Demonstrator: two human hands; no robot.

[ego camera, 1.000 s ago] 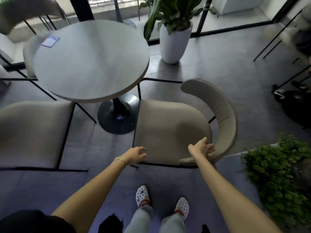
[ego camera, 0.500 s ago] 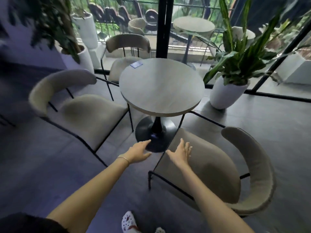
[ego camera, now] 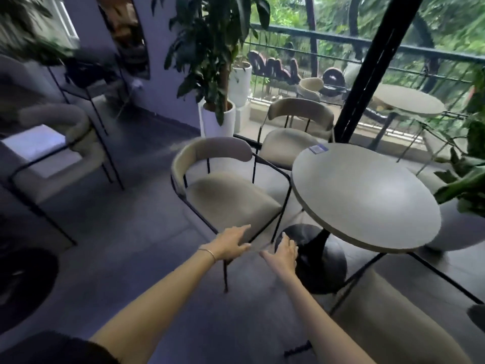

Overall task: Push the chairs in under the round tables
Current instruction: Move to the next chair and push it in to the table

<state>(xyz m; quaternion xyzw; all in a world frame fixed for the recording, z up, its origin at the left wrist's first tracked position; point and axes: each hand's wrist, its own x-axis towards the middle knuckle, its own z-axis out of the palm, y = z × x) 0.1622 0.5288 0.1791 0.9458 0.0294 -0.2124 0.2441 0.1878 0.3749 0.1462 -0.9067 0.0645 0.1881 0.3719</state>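
Observation:
A grey round table (ego camera: 364,195) on a black pedestal base (ego camera: 312,258) stands right of centre. A beige chair (ego camera: 225,195) with black metal legs stands to its left, seat edge near the tabletop. My left hand (ego camera: 231,244) reaches to that chair's near front corner, fingers spread, holding nothing. My right hand (ego camera: 284,254) hovers open beside it, over the pedestal base. A second beige chair (ego camera: 291,137) stands behind the table. A third chair's seat (ego camera: 388,329) shows at the lower right, partly under the tabletop.
A small card (ego camera: 317,148) lies on the table's far edge. A tall plant in a white pot (ego camera: 217,119) stands behind the chairs. Leaves (ego camera: 464,179) crowd the right side. More seats (ego camera: 52,153) stand at the left. Another round table (ego camera: 409,102) stands outside by a railing.
The view has swung left from the right-hand chair to the left-hand chair. Both hands have left the first chair and now reach toward the left chair's front corner.

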